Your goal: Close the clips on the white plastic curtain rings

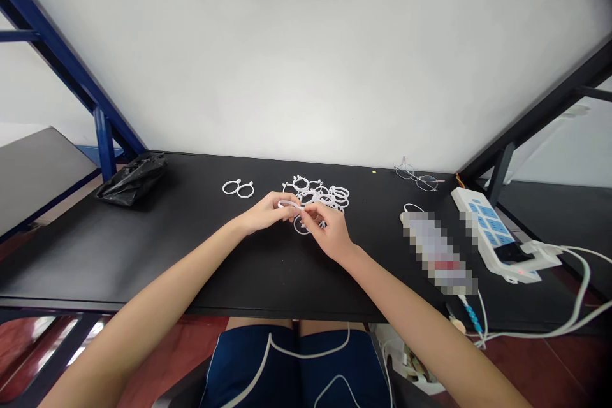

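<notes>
Both hands hold one white plastic ring (287, 203), low over the black tabletop. My left hand (268, 211) grips the ring's left side between thumb and fingers. At its right end, my right hand (329, 227) pinches with thumb and forefinger; the exact spot under the fingertips is hidden. Just behind and partly under the hands lies a loose pile of similar white rings (340, 192), several with small round knobs. Two more rings (245, 190) lie side by side to the left, apart from the pile.
A crumpled black plastic bag (131, 180) rests at the table's left end. On the right are eyeglasses (425, 182), a blurred-out phone (437, 252) on a cable, and a white power strip (497, 236) with trailing white cords. A white wall (306, 64) stands behind the table.
</notes>
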A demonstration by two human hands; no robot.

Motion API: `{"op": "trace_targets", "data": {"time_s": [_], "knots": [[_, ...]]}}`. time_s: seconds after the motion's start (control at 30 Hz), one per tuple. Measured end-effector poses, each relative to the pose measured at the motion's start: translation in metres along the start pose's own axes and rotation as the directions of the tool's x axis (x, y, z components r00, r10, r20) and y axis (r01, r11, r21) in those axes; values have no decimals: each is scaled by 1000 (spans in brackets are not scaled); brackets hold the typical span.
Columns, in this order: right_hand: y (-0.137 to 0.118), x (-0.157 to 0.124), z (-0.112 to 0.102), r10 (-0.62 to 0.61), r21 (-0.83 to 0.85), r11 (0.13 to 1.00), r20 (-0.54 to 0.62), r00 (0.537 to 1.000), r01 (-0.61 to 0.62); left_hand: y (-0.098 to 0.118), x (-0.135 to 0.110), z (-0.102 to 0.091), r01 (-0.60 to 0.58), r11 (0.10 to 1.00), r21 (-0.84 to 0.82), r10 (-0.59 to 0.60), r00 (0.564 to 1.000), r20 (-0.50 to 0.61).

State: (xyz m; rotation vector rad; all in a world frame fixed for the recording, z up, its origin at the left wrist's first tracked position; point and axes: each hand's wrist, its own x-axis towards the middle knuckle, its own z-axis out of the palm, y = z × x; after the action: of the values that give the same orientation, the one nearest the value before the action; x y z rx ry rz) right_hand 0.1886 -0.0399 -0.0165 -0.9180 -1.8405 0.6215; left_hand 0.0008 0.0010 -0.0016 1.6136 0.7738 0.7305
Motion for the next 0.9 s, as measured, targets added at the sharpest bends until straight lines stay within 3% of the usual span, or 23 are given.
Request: {"op": "trace_targets", "data": {"time_s": [0.6, 0.9], "knots": [[0, 0, 0, 17, 12, 1000, 17, 1000, -18, -1, 0, 1, -34, 999, 19, 33, 999, 26], [-2, 0, -3, 75, 112, 989, 142, 987, -91, 10, -4, 2, -36, 999, 19, 34, 995, 93]]}}
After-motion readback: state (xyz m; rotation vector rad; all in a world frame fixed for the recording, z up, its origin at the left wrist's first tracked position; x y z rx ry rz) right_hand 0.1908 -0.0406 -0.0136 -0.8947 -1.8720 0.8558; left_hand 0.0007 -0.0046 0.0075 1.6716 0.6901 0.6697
